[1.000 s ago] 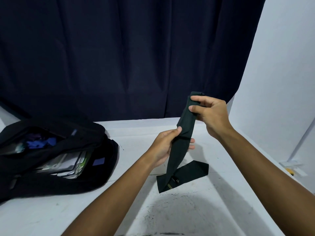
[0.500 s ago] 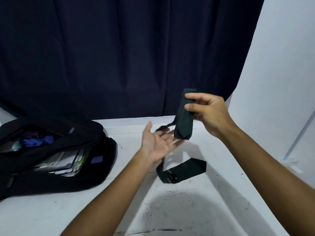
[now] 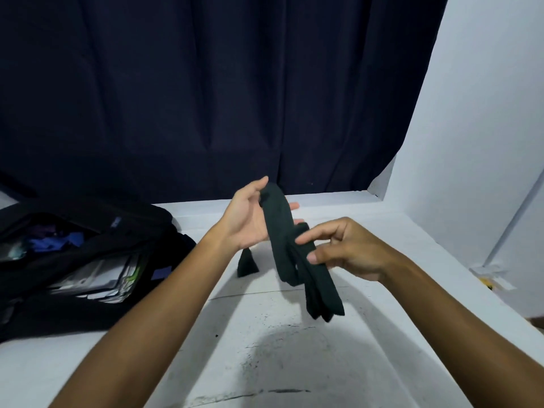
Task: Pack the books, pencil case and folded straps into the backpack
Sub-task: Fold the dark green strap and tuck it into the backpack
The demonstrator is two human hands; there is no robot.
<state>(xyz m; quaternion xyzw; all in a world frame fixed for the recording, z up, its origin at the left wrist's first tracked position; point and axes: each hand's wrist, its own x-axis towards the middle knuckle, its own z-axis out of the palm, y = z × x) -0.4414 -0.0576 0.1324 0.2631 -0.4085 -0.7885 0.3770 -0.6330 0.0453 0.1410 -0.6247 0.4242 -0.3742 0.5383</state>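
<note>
A dark green strap (image 3: pixel 290 251) is folded into a long bundle and held above the white table (image 3: pixel 265 363). My left hand (image 3: pixel 250 219) lies palm up under its upper end, with the thumb over the top fold. My right hand (image 3: pixel 341 248) pinches the bundle's middle between thumb and fingers. The lower end of the bundle hangs free toward me, and one strap tail (image 3: pixel 246 262) touches the table below my left wrist. The black backpack (image 3: pixel 88 260) lies open at the left, with books (image 3: pixel 100 278) and blue items inside.
A dark curtain (image 3: pixel 206 98) hangs behind the table. A white wall (image 3: pixel 485 113) closes off the right side. A small white and yellow object (image 3: pixel 490 276) sits low beyond the table's right edge.
My right hand has come down and toward me, now pinching the bundle's middle. My left hand has risen to take the strap's top fold. More of the strap has been gathered off the table.
</note>
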